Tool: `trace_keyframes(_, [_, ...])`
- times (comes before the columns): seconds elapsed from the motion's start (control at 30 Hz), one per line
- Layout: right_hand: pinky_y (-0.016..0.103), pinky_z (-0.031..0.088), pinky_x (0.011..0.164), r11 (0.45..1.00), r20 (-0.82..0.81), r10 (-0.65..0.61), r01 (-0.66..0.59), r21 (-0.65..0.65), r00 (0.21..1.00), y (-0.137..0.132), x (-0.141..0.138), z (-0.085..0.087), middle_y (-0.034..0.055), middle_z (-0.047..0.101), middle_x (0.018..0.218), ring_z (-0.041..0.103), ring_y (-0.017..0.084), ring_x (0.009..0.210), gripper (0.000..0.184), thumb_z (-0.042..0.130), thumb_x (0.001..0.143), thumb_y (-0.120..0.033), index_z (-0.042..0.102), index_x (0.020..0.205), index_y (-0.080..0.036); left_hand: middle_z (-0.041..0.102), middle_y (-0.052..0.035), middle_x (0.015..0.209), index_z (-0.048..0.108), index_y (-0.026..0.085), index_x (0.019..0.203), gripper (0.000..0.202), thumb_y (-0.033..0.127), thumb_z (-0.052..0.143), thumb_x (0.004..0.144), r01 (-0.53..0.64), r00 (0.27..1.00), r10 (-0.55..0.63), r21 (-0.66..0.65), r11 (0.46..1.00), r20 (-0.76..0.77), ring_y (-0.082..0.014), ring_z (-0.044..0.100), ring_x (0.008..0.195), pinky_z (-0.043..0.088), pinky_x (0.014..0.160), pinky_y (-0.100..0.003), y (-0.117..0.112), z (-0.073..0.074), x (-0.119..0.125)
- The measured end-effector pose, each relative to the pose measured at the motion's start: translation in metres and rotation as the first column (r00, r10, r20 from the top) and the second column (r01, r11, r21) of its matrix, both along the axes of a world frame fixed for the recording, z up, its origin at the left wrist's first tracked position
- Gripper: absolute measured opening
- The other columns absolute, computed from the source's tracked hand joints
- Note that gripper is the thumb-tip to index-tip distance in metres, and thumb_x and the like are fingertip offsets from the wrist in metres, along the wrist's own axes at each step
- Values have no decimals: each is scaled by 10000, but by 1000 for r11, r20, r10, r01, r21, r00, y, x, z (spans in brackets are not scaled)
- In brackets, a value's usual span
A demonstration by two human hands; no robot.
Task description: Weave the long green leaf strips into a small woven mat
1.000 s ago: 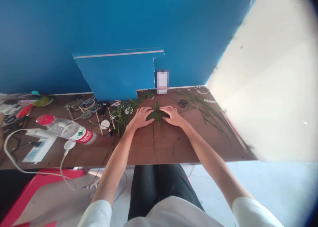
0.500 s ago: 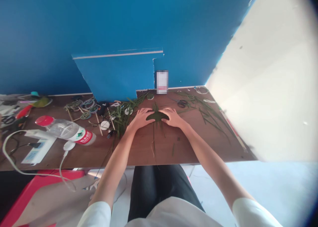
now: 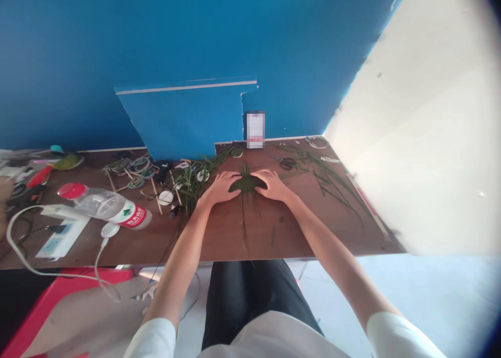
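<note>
Between my hands, on the brown table, lies a flat piece of dark green leaf strips (image 3: 246, 185), apparently woven, with strip ends pointing out away from me and toward me. My left hand (image 3: 224, 187) grips its left side, thumb at the near edge and fingers curved over the far one. On the right side my right hand (image 3: 273, 186) grips it the same way. The fingertips partly hide its edges. A long thin strand (image 3: 245, 233) runs from it toward the front edge of the table.
Loose green leaves (image 3: 190, 188) lie left of my hands, and more leaves (image 3: 332, 183) to the right beside dark scissors (image 3: 287, 163). A bottle (image 3: 105, 205) lies near a white power strip (image 3: 62, 238) and cables. Another person's hand (image 3: 4, 199) shows at the left edge.
My hands stay almost in place on the leaf piece. The curled strand end in front of it now lies straighter. At the left edge, the other person's hand has come further into view.
</note>
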State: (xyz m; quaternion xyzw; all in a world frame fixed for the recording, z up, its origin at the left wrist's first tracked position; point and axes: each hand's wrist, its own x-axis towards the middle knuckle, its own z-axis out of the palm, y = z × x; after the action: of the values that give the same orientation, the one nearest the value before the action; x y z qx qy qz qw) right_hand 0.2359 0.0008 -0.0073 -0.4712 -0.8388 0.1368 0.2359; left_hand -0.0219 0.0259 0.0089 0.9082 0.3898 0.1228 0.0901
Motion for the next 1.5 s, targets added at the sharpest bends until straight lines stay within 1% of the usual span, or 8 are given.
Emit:
trace_keyframes(0.1, [508, 311, 1061, 1000, 8, -7, 7, -7, 1000, 0, 0, 0, 83, 583, 1352, 424, 286, 1307, 596, 605, 809, -277, 497, 1394, -266, 475, -76, 1452, 485, 261, 1403, 559, 356, 577, 860, 8, 1000, -8, -22, 1000, 4, -299, 395, 1339, 332, 1096, -504, 0, 1, -2])
trace_keyframes(0.27, [510, 312, 1058, 1000, 14, -8, 8, -15, 1000, 2, 0, -2, 80, 578, 1357, 420, 287, 1305, 591, 602, 807, -286, 500, 1389, -269, 500, -57, 1444, 474, 269, 1407, 600, 277, 587, 818, 39, 999, -39, -37, 999, 17, -281, 396, 1336, 333, 1100, -476, 0, 1, -3])
trace_keyframes(0.57, [502, 311, 1049, 1000, 3, -4, 4, -1, 1000, 2, 1, -3, 102, 586, 1349, 428, 303, 1290, 574, 615, 818, -285, 510, 1379, -234, 549, -53, 1395, 475, 253, 1398, 544, 329, 578, 869, 41, 998, -40, -11, 999, 56, -268, 431, 1312, 343, 1095, -430, 1, -1, -2])
trace_keyframes(0.77, [530, 319, 1046, 1000, 21, -14, 14, -14, 1000, 3, 0, -5, 84, 582, 1355, 424, 295, 1304, 575, 605, 821, -302, 502, 1386, -277, 539, -58, 1400, 479, 276, 1404, 543, 347, 566, 873, 33, 998, -32, -20, 999, 51, -266, 428, 1324, 348, 1099, -447, 1, -2, 2])
trace_keyframes(1.03, [529, 321, 1051, 1000, 12, -7, 7, -3, 1000, 3, 1, -6, 88, 590, 1338, 429, 286, 1302, 565, 610, 821, -307, 509, 1377, -267, 517, -68, 1417, 481, 273, 1402, 506, 370, 529, 907, 39, 999, -39, 8, 999, 33, -273, 424, 1328, 367, 1081, -463, -2, 0, 4])
trace_keyframes(1.17, [534, 321, 1056, 1000, 6, -8, 8, -5, 1000, 2, 1, -4, 91, 587, 1340, 422, 287, 1307, 543, 597, 842, -328, 512, 1374, -268, 482, -64, 1447, 483, 277, 1401, 480, 391, 496, 936, 19, 999, -20, 21, 1000, 29, -277, 422, 1333, 364, 1089, -471, -4, 1, 7])
trace_keyframes(1.3, [534, 320, 1064, 1000, -11, -17, 17, -6, 1000, 2, 0, -2, 85, 586, 1343, 419, 279, 1314, 522, 580, 851, -311, 518, 1368, -274, 461, -51, 1473, 529, 291, 1369, 434, 399, 477, 953, 18, 1000, -18, 38, 999, 14, -270, 404, 1353, 348, 1108, -463, -6, 3, 11])
trace_keyframes(1.5, [511, 334, 1053, 1000, 9, -9, 8, 6, 1000, 1, -1, -2, 85, 607, 1314, 449, 270, 1292, 471, 569, 859, -295, 555, 1329, -265, 521, -39, 1434, 588, 301, 1319, 380, 397, 447, 980, 47, 999, -47, 67, 997, -1, -258, 455, 1319, 345, 1098, -454, -6, 2, 14])
